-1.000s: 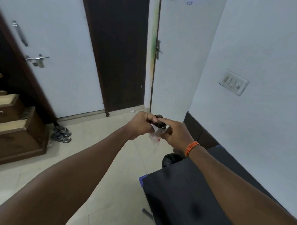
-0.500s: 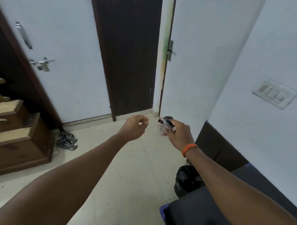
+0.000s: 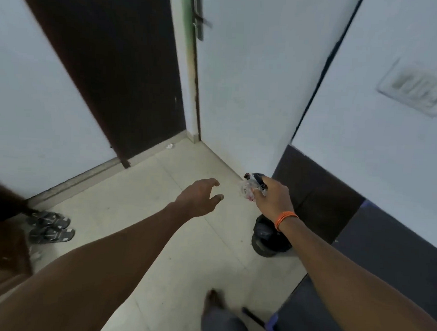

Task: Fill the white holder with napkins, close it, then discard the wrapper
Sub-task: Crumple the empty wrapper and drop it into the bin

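Observation:
My right hand [image 3: 273, 199] is closed around a crumpled clear plastic wrapper [image 3: 250, 189] with dark and red print, held out over the floor. Just below and beyond that hand stands a small bin lined with a black bag [image 3: 268, 238], against the dark skirting. My left hand [image 3: 201, 197] hangs empty to the left of the wrapper, fingers loosely spread. The white holder is not in view.
A dark table surface [image 3: 383, 260] runs along the right wall. A white door [image 3: 240, 91] stands ahead, a dark door frame [image 3: 103, 72] beside it. Sandals [image 3: 49, 226] lie on the tiled floor at left, near a wooden cabinet [image 3: 3, 256]. My foot [image 3: 214, 300] shows below.
My hands have separated: the left let go of the wrapper and opened, the right kept it. I have stepped forward, and the bin has come into fuller view under my right hand.

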